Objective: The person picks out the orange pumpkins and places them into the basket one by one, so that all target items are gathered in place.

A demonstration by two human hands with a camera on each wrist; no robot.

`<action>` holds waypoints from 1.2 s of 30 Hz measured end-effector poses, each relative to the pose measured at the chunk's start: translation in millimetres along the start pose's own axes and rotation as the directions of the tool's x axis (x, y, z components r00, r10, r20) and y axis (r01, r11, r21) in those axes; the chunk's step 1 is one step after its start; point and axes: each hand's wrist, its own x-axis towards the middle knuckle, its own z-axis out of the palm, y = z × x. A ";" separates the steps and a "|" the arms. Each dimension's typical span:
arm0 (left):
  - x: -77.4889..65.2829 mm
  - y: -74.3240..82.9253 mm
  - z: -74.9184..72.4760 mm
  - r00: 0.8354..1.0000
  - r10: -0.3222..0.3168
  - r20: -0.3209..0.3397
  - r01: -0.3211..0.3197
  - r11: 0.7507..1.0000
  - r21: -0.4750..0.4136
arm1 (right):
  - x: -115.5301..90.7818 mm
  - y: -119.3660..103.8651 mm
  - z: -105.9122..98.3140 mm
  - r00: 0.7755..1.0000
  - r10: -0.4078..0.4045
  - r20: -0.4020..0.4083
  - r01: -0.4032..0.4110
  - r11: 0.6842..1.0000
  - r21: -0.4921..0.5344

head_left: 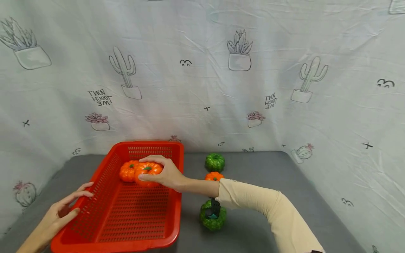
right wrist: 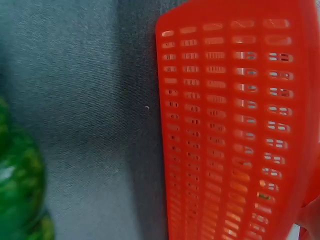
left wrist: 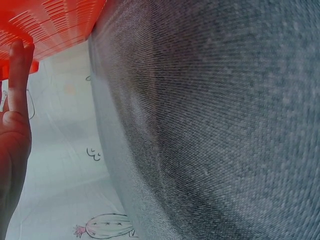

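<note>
A red plastic basket (head_left: 133,218) with slotted walls stands on the left side of the grey cloth. My left hand (head_left: 60,212) holds its left rim, fingertips and thumb over the edge. In the left wrist view, fingers (left wrist: 20,75) reach up to the basket's red rim (left wrist: 20,37). Inside the basket, towards the back, my right hand (head_left: 167,174) grips a small orange pumpkin (head_left: 148,171), thumb on the near side and fingers on the far side. Another orange pumpkin (head_left: 127,171) lies against it on the left. The right wrist view mostly shows the basket's slotted outer wall (right wrist: 215,110).
Right of the basket, a green pumpkin (head_left: 215,162), an orange pumpkin (head_left: 214,176) and a nearer green pumpkin (head_left: 213,219) sit in a rough column on the grey cloth (head_left: 246,225). My right forearm crosses over this column. A printed white curtain (head_left: 202,84) hangs behind.
</note>
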 end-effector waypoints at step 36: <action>-0.2 0.4 1.8 0.999 -0.033 -0.023 0.034 0.998 0.062 | 20.0 25.2 29.6 0.984 0.114 0.139 -0.081 0.970 -0.228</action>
